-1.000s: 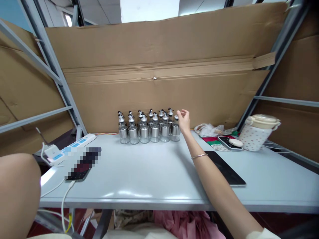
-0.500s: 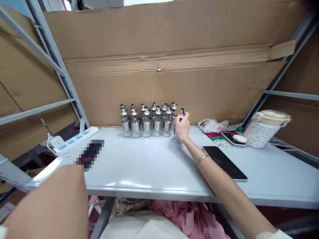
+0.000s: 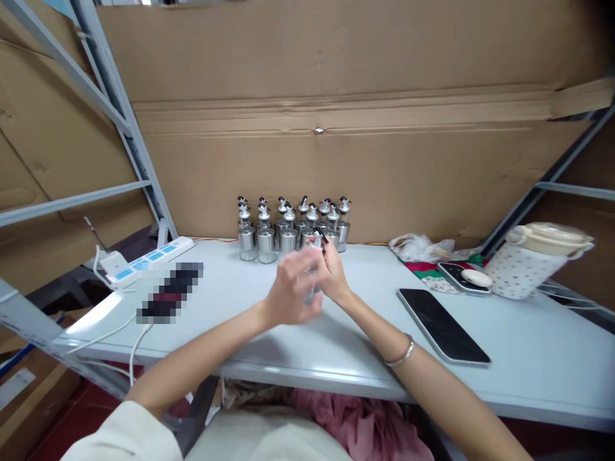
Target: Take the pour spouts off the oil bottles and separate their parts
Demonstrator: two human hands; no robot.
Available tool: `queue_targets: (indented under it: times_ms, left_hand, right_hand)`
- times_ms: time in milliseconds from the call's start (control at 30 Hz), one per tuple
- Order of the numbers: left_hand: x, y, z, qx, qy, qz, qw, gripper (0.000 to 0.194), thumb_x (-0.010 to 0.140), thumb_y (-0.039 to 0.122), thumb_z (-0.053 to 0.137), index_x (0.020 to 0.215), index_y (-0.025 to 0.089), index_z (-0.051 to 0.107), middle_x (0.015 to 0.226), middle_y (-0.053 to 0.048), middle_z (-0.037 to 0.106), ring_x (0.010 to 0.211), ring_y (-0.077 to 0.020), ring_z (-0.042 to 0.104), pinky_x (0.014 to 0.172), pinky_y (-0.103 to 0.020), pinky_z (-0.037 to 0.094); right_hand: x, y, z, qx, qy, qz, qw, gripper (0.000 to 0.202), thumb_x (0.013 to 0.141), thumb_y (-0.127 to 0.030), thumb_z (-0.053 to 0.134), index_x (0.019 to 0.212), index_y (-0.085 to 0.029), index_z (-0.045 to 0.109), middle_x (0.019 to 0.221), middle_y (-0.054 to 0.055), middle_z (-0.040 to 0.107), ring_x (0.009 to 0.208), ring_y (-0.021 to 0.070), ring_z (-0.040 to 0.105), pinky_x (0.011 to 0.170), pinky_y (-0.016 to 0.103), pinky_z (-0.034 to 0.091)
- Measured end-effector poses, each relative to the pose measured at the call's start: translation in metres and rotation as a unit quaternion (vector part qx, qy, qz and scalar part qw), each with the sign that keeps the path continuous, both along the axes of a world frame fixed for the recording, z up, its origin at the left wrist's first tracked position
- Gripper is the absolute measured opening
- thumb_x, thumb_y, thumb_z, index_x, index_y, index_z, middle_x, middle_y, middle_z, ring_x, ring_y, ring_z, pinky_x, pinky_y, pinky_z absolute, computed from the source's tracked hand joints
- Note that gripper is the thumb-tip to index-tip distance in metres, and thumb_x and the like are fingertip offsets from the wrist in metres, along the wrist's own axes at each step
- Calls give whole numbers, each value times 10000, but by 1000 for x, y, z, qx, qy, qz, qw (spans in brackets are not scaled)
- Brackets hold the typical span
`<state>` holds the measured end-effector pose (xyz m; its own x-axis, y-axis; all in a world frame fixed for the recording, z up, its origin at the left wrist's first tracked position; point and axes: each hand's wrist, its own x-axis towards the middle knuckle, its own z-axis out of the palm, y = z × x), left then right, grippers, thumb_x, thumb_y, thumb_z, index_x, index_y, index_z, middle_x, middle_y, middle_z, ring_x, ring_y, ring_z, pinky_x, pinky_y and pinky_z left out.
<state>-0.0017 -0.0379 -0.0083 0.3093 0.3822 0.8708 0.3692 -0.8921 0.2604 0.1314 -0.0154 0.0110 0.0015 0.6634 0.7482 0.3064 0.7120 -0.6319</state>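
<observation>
My right hand (image 3: 332, 272) is closed round the upper part of a clear glass oil bottle, whose silver-and-black pour spout (image 3: 319, 237) shows above the fingers. Just left of it, my left hand (image 3: 293, 285) reaches across the front of the bottle, fingers blurred by motion and apart from the thumb. Part of the bottle's glass shows between the hands; the rest is hidden. Behind them, several matching bottles with steel sleeves (image 3: 266, 242) stand upright in two rows.
A black-screened tablet (image 3: 442, 325) lies to the right. Beyond it are a plastic bag (image 3: 423, 248), a phone-like device (image 3: 461, 278) with a white round object, and a dotted jug (image 3: 516, 269). At left lie a power strip (image 3: 156, 256) and cables. Cardboard (image 3: 240, 166) walls the back.
My right hand has brought the bottle from the row's right end toward me and to the left. My left hand has come in from the left edge to the bottle.
</observation>
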Motion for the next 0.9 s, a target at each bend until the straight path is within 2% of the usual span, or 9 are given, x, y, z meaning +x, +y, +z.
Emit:
queue_targets:
  times_ms: [67,100,133,200,333,467,533,667,900]
  left_hand:
    - [4,14,-3,-106,-76,-36,991,634,838,450,518,1368,248,236,1462,-133,261,1355,-281,290,1073,-481,287]
    - [7,18,-6,-182,-106,-66,975,689,831,460,526,1381,225,185,1465,-155,249,1351,-277,298,1060,-464,308]
    - [10,21,-10,-262,-120,-102,952,729,821,478,539,1384,206,164,1458,-167,261,1337,-269,324,1046,-437,331]
    - [16,22,-19,-375,-119,-169,904,748,790,542,557,1356,176,234,1409,-165,357,1297,-258,378,1032,-390,349]
    - [18,23,-33,-477,-107,-227,843,782,640,678,627,1166,118,483,1140,-121,593,1094,-257,524,929,-337,414]
    - [12,29,-31,-537,-59,-257,801,734,481,661,732,922,93,586,866,-69,647,853,-217,585,783,-313,454]
    - [10,29,-27,-539,-26,-264,799,638,486,538,793,907,100,599,859,-58,654,846,-207,588,792,-315,454]
    - [8,23,-23,-501,34,-240,831,570,541,308,806,1032,117,589,978,-70,659,923,-208,586,852,-334,447]
    - [9,20,-26,-460,102,-175,864,519,595,407,763,978,99,595,924,-62,641,869,-203,571,771,-313,456]
  right_hand:
    - [3,1,-1,1,4,0,1000,294,926,-440,338,1043,-198,458,878,57,554,710,175,569,696,353,496]
    - [4,0,-3,4,6,-1,1000,304,925,-449,339,1048,-197,458,878,58,558,697,174,567,686,353,495]
    - [4,0,-4,7,7,1,1000,313,925,-455,340,1055,-196,458,880,60,561,687,174,568,680,354,494]
    - [3,-4,-7,12,8,1,1000,321,927,-462,336,1064,-199,459,849,55,562,683,179,566,683,361,490]
    - [-1,-15,-9,10,11,-1,1000,336,931,-481,311,1065,-207,453,760,34,536,651,181,545,657,364,481]
    - [-2,-22,-9,8,7,0,1000,380,927,-517,291,1075,-204,444,739,26,536,648,180,542,652,363,476]
    - [-2,-24,-9,5,8,3,1000,394,923,-529,296,1080,-199,444,716,18,538,643,179,543,650,359,472]
    - [0,-26,-8,-14,21,15,1000,429,905,-565,317,1086,-201,451,688,9,549,625,177,552,618,344,469]
    - [3,-29,8,-89,79,71,990,413,886,-598,339,979,-219,475,588,-27,535,499,145,536,502,295,461]
